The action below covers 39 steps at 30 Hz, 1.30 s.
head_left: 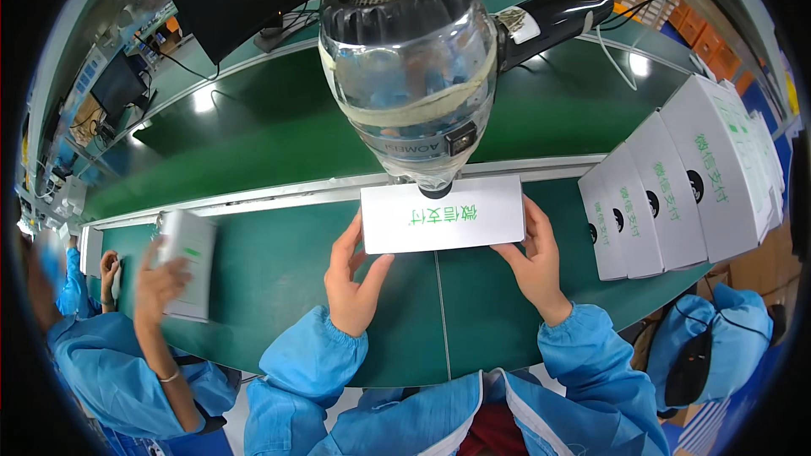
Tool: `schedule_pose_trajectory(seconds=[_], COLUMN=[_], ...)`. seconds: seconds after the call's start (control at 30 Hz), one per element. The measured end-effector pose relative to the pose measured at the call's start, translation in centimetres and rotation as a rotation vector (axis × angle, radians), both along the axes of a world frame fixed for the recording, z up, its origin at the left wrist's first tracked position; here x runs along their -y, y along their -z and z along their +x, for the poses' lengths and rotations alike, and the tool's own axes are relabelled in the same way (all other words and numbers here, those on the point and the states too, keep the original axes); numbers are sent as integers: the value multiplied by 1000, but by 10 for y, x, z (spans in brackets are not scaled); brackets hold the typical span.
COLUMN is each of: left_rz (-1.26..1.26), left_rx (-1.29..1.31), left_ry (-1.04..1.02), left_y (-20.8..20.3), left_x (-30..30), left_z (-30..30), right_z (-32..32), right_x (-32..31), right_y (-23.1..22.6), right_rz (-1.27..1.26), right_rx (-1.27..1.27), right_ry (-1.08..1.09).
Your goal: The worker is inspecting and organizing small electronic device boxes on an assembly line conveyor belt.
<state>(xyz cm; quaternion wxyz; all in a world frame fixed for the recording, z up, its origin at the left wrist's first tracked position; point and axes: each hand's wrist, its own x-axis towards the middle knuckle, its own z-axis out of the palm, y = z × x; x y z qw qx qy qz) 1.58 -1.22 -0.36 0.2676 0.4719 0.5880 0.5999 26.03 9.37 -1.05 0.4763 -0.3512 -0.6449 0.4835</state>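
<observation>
Between my two hands is a white cardboard box [443, 234] with green print on the side facing me. My left hand [353, 274] grips its left end, thumb near the lower edge. My right hand [534, 263] holds the right end, fingers partly hidden behind it. Directly above the box hangs a hair dryer [410, 76] with a clear body, a black cap and tape round it. Its narrow black nozzle points down at the box's upper edge; whether they touch I cannot tell.
Several similar white boxes [676, 194] stand stacked at the right. To the left a co-worker's blurred hand [160, 283] is beside another white box [190, 262]. A metal rail [279, 196] separates the green table [405, 321] from the green belt [253, 135]. A dark monitor [245, 4] stands behind.
</observation>
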Motion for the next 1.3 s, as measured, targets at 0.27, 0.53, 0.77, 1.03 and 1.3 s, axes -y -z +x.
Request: schedule_pose_trajectory(seconds=[0.27,0.53,0.77,1.03,1.3], left_rz=[7,23,44,15,32], left_rx=[14,61,45,16,20], left_ry=[-7,-17,-40,-32,-35], left_y=[1,-1,-1,-3,-2], left_x=[-2,-5,-4,-2,-4], left_z=[0,-1,-3,-1,-3], right_z=[1,-1,-1,2,0], right_x=[-9,-11,-8,-5,-6], right_y=[0,-6,-3,-2,-2], right_rz=[27,39,27,-6,-12], right_rx=[13,25,12,-4,-16], right_ry=[-19,-23,0,12,15])
